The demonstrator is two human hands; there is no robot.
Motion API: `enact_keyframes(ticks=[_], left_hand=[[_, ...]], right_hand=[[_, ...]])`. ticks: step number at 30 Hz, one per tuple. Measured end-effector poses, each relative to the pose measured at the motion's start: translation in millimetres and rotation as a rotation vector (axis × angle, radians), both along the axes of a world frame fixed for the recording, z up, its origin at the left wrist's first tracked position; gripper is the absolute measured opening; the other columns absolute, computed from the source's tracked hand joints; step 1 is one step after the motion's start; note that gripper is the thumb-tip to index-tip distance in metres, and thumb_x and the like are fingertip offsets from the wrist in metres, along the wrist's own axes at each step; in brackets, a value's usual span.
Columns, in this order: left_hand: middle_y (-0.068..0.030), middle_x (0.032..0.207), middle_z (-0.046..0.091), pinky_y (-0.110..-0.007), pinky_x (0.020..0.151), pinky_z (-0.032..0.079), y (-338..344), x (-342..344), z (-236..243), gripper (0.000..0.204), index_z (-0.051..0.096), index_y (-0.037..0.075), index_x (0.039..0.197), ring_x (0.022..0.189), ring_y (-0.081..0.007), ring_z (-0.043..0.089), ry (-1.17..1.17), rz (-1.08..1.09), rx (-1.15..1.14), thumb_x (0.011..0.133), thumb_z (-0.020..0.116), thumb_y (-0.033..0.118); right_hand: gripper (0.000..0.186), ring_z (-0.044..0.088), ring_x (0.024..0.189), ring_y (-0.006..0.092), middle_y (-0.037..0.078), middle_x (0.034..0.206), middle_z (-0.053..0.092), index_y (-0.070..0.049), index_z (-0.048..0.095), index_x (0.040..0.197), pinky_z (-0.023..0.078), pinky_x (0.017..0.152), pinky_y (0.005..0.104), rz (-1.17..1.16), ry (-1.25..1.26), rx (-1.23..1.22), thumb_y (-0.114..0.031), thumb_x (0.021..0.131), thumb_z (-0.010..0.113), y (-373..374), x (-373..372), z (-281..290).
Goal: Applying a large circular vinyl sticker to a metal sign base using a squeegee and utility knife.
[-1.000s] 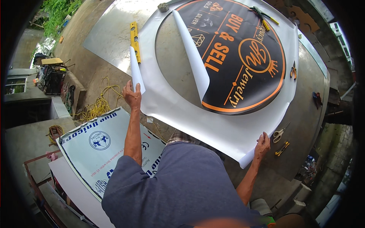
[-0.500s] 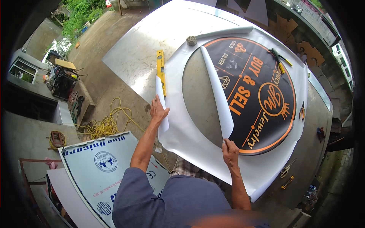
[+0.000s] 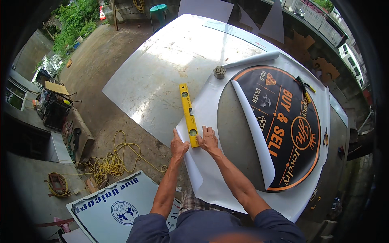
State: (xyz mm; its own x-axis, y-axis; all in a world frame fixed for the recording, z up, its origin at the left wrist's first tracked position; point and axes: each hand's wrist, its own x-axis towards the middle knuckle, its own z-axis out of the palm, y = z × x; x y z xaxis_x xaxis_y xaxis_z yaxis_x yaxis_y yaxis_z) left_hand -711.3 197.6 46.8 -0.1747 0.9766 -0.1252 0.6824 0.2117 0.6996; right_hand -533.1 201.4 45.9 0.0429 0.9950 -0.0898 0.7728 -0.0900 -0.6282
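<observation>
My left hand grips the edge of the white backing sheet, left of a yellow spirit level. My right hand touches the level's lower end and the sheet, fingers bent and apart. The level lies lengthwise where that sheet meets a bare metal sheet. To the right, a black and orange printed disc lies on the backing, its left part curled over in a long white roll. A small grey weight sits on the backing's far corner.
Black-and-yellow pliers lie on the disc's far edge. A tangle of yellow cord lies on the ground to the left, above a pale printed board. A teal stool stands beyond the work surface.
My right hand has left the curled disc edge and moved left to the level. The sheet's curled edge no longer covers the level's lower end. The view has shifted, showing more yard.
</observation>
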Motion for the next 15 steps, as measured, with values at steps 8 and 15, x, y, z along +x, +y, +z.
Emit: enact_keyframes(ticks=[8, 15], left_hand=[[-0.0302, 0.092, 0.070, -0.050, 0.081, 0.056, -5, -33, -33, 0.043, 0.054, -0.005, 0.112, 0.087, -0.0480, 0.070, -0.116, 0.106, 0.000, 0.079, 0.063, 0.021], [-0.0288, 0.089, 0.068, -0.049, 0.079, 0.055, 6, -16, -33, 0.033, 0.055, -0.005, 0.099, 0.085, -0.0467, 0.069, -0.163, 0.033, 0.039, 0.079, 0.065, 0.020]], right_hand=[[0.073, 0.055, 0.116, 0.0395, 0.022, 0.120, 0.052, 0.003, 0.043, 0.134, 0.054, 0.092, 0.0532, 0.004, -0.072, -0.195, -0.039, 0.083, 0.074, 21, -66, 16], [0.065, 0.061, 0.115, 0.0406, 0.027, 0.120, 0.055, 0.007, 0.051, 0.125, 0.055, 0.095, 0.0476, -0.101, 0.071, -0.347, -0.038, 0.082, 0.069, 30, -27, 5]])
